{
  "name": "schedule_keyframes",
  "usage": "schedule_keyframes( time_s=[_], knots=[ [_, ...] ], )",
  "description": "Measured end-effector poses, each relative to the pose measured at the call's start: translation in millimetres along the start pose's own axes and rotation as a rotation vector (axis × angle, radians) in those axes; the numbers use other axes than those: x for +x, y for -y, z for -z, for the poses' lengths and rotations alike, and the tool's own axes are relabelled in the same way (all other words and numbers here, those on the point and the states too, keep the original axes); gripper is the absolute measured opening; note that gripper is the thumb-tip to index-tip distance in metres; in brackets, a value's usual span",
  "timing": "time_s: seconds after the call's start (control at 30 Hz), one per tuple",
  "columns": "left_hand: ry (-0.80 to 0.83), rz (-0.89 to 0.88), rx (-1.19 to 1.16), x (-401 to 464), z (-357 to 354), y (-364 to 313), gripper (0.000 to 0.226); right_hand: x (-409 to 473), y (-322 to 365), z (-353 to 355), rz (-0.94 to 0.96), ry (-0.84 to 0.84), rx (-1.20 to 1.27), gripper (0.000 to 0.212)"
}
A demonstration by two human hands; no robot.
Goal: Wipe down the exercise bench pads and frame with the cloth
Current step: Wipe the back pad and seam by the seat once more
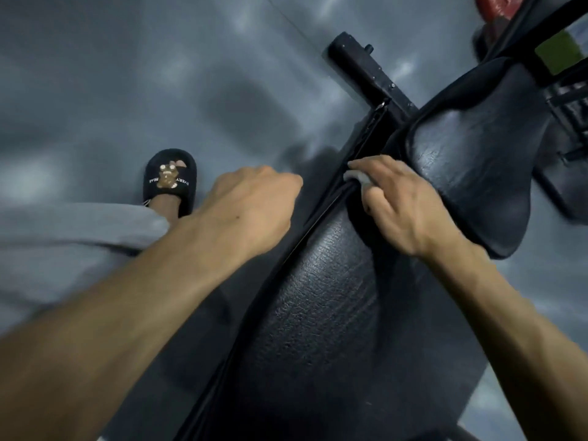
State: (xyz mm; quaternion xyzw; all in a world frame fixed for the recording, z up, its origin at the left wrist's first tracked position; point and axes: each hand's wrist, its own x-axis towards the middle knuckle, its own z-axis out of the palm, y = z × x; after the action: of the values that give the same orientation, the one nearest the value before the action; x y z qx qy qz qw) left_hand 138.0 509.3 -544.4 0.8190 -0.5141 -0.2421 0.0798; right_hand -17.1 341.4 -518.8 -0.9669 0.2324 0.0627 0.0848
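Head view: we are pinching the cloth (356,178) in our right hand (397,205), wiping the seam between the pads (321,297); left hand (254,205) is clenched, holding nothing; next, the frame (366,71).

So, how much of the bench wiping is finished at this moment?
Nothing looks clearly finished; the pads show no visible wipe marks. In hand: the right hand presses a pale cloth into the gap between the long back pad and the seat pad. The left hand, curled, holds nothing. Still left: the black frame.
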Motion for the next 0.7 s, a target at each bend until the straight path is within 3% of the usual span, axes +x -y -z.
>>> schedule_keyframes(
  time_s=[0.1, 0.2, 0.27, 0.37, 0.47, 0.63, 0.7],
  knots=[
    [-0.022, 0.030, 0.012, 6.3, -2.5, 5.5, 0.052, 24.6, 1.6, 6.3, -0.097, 0.107, 0.009, 0.056],
    [-0.084, 0.053, 0.005, 14.2, -1.9, 10.9, 0.048, 22.7, 30.5, -2.6, -0.091, 0.114, -0.193, 0.051],
    [-0.105, 0.060, -0.008, 17.3, -1.9, 12.9, 0.045, 1.4, 69.3, -26.5, 0.100, 0.109, -0.301, 0.045],
    [-0.118, 0.056, -0.025, 17.3, -3.0, 14.4, 0.045, -57.0, 127.3, -62.9, 0.375, 0.215, -0.177, 0.035],
    [-0.120, 0.044, -0.012, 11.5, -6.2, 19.3, 0.042, -55.9, 111.5, -56.8, 0.497, 0.203, -0.217, 0.033],
    [-0.109, 0.049, -0.007, -1.5, -10.0, 24.2, 0.041, -4.7, 59.2, -25.1, 0.116, -0.020, -0.396, 0.037],
    [-0.114, 0.043, -0.021, -5.7, -9.7, 21.5, 0.042, -32.3, 89.2, -44.4, 0.208, -0.030, -0.362, 0.027]
  ],
)
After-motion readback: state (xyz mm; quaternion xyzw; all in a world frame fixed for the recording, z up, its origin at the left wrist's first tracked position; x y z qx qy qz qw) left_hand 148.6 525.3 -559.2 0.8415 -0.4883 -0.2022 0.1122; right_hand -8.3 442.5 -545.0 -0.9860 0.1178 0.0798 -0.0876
